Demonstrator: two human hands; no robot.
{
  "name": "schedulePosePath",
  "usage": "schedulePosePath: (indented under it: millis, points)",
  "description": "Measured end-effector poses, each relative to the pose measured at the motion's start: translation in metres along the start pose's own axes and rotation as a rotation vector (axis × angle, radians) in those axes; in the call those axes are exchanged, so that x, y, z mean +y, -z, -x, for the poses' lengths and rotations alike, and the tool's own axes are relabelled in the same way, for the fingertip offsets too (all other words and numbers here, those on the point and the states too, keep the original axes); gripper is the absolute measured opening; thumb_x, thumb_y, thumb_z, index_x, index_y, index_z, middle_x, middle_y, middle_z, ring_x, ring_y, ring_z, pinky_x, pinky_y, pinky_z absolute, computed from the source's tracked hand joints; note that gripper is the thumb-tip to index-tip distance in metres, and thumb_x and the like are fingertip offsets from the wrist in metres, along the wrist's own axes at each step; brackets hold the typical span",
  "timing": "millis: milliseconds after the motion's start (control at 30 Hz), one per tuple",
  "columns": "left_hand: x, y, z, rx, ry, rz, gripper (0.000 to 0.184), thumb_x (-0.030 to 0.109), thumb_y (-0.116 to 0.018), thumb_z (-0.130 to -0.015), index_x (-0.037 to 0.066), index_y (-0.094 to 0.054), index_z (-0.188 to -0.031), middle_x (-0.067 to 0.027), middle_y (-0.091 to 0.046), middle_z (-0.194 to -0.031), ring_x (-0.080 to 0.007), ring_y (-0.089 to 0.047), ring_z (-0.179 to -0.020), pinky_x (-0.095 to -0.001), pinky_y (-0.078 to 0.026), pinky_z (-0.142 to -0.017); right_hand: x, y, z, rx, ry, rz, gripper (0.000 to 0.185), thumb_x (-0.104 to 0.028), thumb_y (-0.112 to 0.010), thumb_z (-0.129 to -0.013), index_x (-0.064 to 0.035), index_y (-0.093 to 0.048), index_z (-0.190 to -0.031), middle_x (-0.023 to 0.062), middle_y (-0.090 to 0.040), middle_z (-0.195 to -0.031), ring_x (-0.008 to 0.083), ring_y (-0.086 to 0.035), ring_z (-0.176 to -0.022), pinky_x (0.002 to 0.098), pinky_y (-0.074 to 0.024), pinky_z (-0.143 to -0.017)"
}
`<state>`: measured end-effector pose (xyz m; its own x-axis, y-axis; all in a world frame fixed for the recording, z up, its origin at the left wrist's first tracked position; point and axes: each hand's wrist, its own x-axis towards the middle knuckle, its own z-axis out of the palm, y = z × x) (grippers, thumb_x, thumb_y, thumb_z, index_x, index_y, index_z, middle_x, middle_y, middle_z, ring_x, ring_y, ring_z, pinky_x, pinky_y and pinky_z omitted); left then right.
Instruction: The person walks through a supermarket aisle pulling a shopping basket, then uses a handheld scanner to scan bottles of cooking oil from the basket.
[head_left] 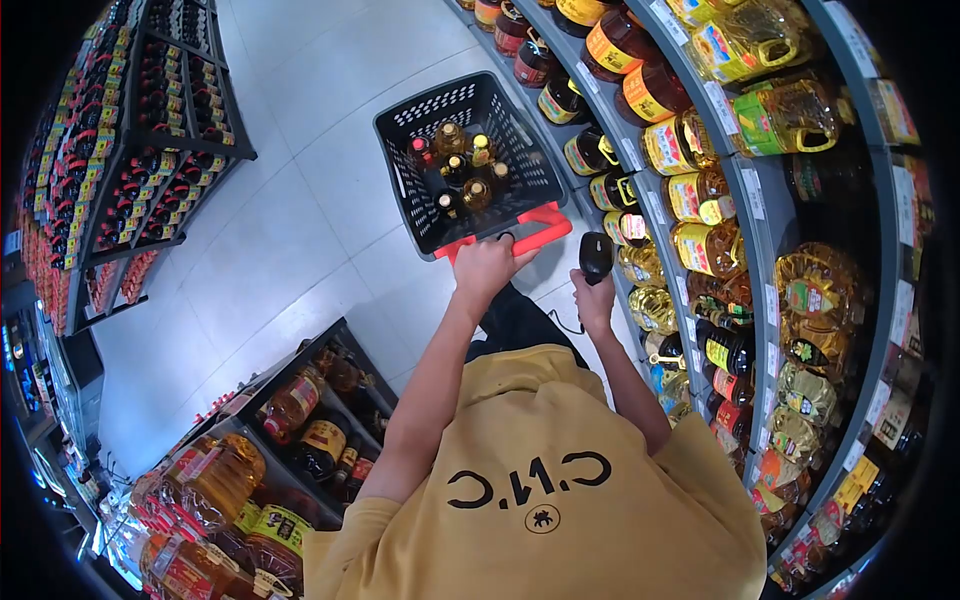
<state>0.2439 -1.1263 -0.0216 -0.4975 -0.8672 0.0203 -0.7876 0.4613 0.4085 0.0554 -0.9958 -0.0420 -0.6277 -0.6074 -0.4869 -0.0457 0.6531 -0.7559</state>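
Observation:
My left hand [484,265] is wrapped round the red handle [541,232] of a black shopping basket [407,180]. Several bottles with caps of different colours stand upright in it, among them a golden oil bottle [477,194] and a red-capped bottle [420,152]. Close by on the right, my right hand [595,300] grips a black handheld barcode scanner [597,257], its rounded head pointing up and away from me. A thin dark cable shows below that hand. The scanner is apart from both the basket and the bottles on the shelf.
Shelves of cooking oil bottles [705,248] curve along my right side, with price tags [753,194] on their edges. At far left stands a rack of dark red-capped bottles [165,165]. Large oil jugs [205,478] fill another rack at lower left. Pale floor tiles [300,90] run between.

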Motion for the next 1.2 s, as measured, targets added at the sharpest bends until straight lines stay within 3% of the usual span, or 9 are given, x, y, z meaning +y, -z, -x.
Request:
schedulePosePath:
  millis: [100, 367, 467, 567, 700, 733, 867, 1033, 1200]
  points:
    - [-0.012, 0.005, -0.023, 0.0, -0.028, -0.001, 0.053, 0.064, -0.065, -0.082, 0.012, -0.068, -0.071, -0.0079, -0.062, -0.052, -0.0267, -0.064, -0.048, -0.0373, -0.051, -0.047, -0.022, -0.023, -0.022, 0.037, 0.103, -0.118, 0.024, -0.019, -0.073, -0.085, -0.0032, -0.058, -0.095, 0.0015, -0.058, -0.071, 0.0096, -0.054, -0.052, 0.0258, -0.0435, -0.046]
    - [-0.027, 0.021, -0.069, -0.078, 0.01, 0.01, 0.053, 0.061, -0.063, -0.085, 0.01, -0.066, -0.072, -0.0104, -0.063, -0.054, -0.0287, -0.066, -0.051, -0.0398, -0.053, -0.05, -0.071, -0.056, -0.055, 0.036, 0.101, -0.187, 0.023, -0.017, -0.075, -0.085, -0.0037, -0.06, -0.097, 0.0005, -0.058, -0.069, 0.0077, -0.053, -0.052, 0.0236, -0.0418, -0.046]
    - [-0.037, 0.015, -0.079, -0.076, 0.01, 0.039, 0.055, 0.061, -0.062, -0.086, 0.008, -0.066, -0.072, -0.012, -0.065, -0.057, -0.0302, -0.067, -0.053, -0.0403, -0.053, -0.051, -0.079, -0.063, -0.057, 0.014, 0.032, -0.188, 0.031, -0.014, -0.075, -0.083, 0.0004, -0.059, -0.105, 0.0033, -0.062, -0.074, 0.0111, -0.058, -0.059, 0.0282, -0.0476, -0.055]
    - [-0.042, 0.019, -0.096, -0.152, 0.037, 0.086, 0.058, 0.062, -0.061, -0.086, 0.006, -0.068, -0.077, -0.0145, -0.065, -0.057, -0.0309, -0.066, -0.053, -0.0422, -0.053, -0.05, -0.089, -0.073, -0.057, 0.046, 0.021, -0.129, 0.032, -0.017, -0.075, -0.083, 0.0003, -0.059, -0.104, 0.0037, -0.062, -0.075, 0.0115, -0.058, -0.059, 0.0285, -0.0479, -0.055]
    - [-0.049, 0.027, -0.116, -0.338, 0.086, 0.227, 0.062, 0.062, -0.059, -0.088, 0.001, -0.068, -0.083, -0.0199, -0.067, -0.066, -0.0365, -0.069, -0.066, -0.0466, -0.055, -0.061, -0.108, -0.087, -0.049, 0.146, -0.043, -0.146, 0.031, -0.021, -0.075, -0.084, -0.0019, -0.059, -0.102, 0.0041, -0.062, -0.078, 0.0116, -0.058, -0.057, 0.0274, -0.0485, -0.053]
    - [-0.05, 0.035, -0.122, -0.433, 0.131, 0.289, 0.063, 0.061, -0.059, -0.088, -0.001, -0.068, -0.086, -0.0221, -0.069, -0.073, -0.0384, -0.07, -0.074, -0.0482, -0.055, -0.069, -0.118, -0.094, -0.041, 0.195, -0.033, -0.178, 0.026, -0.019, -0.075, -0.085, -0.0024, -0.06, -0.098, 0.003, -0.06, -0.074, 0.0105, -0.056, -0.055, 0.0261, -0.0467, -0.051]
    - [-0.054, 0.042, -0.138, -0.548, 0.171, 0.406, 0.063, 0.06, -0.058, -0.09, -0.002, -0.068, -0.092, -0.023, -0.07, -0.079, -0.0388, -0.07, -0.08, -0.0483, -0.053, -0.076, -0.153, -0.119, -0.032, 0.285, 0.009, -0.264, 0.017, -0.016, -0.073, -0.087, -0.0033, -0.062, -0.088, 0.001, -0.057, -0.065, 0.0084, -0.054, -0.051, 0.0233, -0.0436, -0.046]
    - [-0.055, 0.047, -0.153, -0.642, 0.231, 0.545, 0.061, 0.057, -0.056, -0.091, -0.003, -0.065, -0.094, -0.0259, -0.07, -0.085, -0.0413, -0.069, -0.086, -0.0484, -0.053, -0.079, -0.172, -0.132, -0.047, 0.263, -0.005, -0.223, 0.026, -0.02, -0.074, -0.087, -0.0025, -0.058, -0.097, 0.0023, -0.059, -0.072, 0.0087, -0.055, -0.054, 0.0243, -0.0456, -0.049]
    - [-0.047, 0.036, -0.162, -0.668, 0.274, 0.623, 0.059, 0.054, -0.055, -0.092, -0.005, -0.063, -0.09, -0.0279, -0.069, -0.086, -0.0433, -0.068, -0.089, -0.0494, -0.052, -0.08, -0.187, -0.135, -0.071, 0.301, 0.057, -0.265, 0.022, -0.017, -0.075, -0.086, -0.003, -0.057, -0.089, 0.0017, -0.059, -0.07, 0.0079, -0.053, -0.053, 0.0243, -0.043, -0.047]
